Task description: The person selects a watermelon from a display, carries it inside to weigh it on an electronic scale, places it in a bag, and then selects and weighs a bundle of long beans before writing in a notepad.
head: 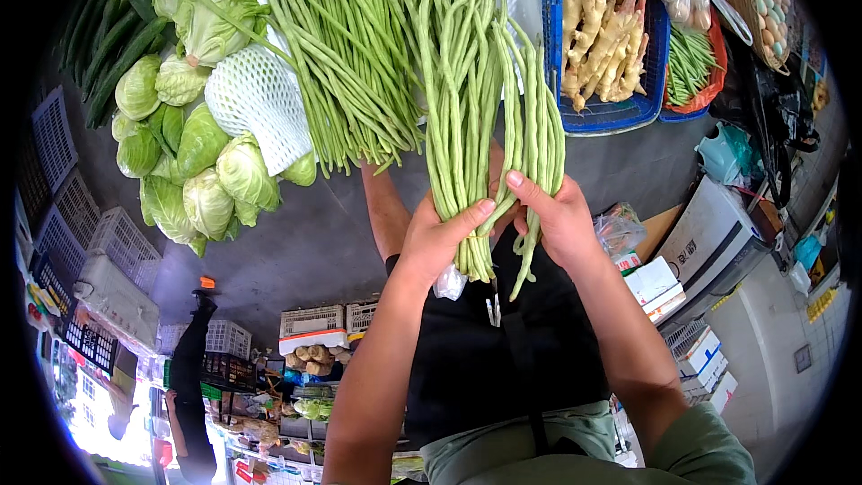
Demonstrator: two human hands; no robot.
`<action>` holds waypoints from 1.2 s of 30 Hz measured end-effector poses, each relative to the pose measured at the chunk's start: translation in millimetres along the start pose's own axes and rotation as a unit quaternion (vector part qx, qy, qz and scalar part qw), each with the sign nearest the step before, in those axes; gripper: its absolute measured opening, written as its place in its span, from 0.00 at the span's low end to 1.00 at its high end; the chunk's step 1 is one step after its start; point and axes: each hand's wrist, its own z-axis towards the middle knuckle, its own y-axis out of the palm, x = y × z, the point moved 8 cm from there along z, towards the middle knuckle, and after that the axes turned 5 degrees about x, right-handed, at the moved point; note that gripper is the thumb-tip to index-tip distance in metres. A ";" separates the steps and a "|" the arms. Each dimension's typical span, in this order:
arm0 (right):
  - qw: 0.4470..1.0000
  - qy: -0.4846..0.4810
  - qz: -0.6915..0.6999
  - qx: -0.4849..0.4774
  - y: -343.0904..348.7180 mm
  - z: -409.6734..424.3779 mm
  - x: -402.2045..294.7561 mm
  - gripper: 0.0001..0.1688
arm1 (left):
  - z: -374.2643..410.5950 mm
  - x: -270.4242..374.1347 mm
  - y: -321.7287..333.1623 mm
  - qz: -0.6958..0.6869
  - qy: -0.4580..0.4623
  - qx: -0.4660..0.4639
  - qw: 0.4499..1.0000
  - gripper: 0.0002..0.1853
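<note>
My left hand (438, 236) grips a thick bundle of long green beans (465, 135) near its lower ends, where a thin band shows around the stems. My right hand (555, 215) holds a smaller bunch of long beans (539, 128) against the bundle's right side, thumb on top. Both bunches point away from me, their far ends over the loose long beans (337, 60) on the stall. A small clear plastic piece (450, 283) shows just below my left hand.
Pointed cabbages (202, 195), one in a white foam net (256, 94), lie at left beside cucumbers (121, 47). Ginger (606, 40) fills a blue basket (609, 122) at right, near short green beans (690, 64) and eggs (769, 7). Behind me are crates (313, 322), boxes (653, 283) and another person (192, 377).
</note>
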 end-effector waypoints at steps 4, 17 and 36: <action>0.999 -0.025 -0.028 0.002 -0.6 6.9 9.7 0.12 | 0.3 0.4 2.9 0.009 0.005 0.015 1.000 0.21; 0.912 -0.314 -0.230 0.130 19.1 1.0 -162.2 0.12 | -7.4 -38.9 -48.3 0.046 -0.022 0.109 0.993 0.21; 0.984 -0.025 -0.138 0.106 2.7 25.2 17.0 0.16 | -23.6 -58.1 -38.4 -0.065 -0.026 0.089 0.994 0.23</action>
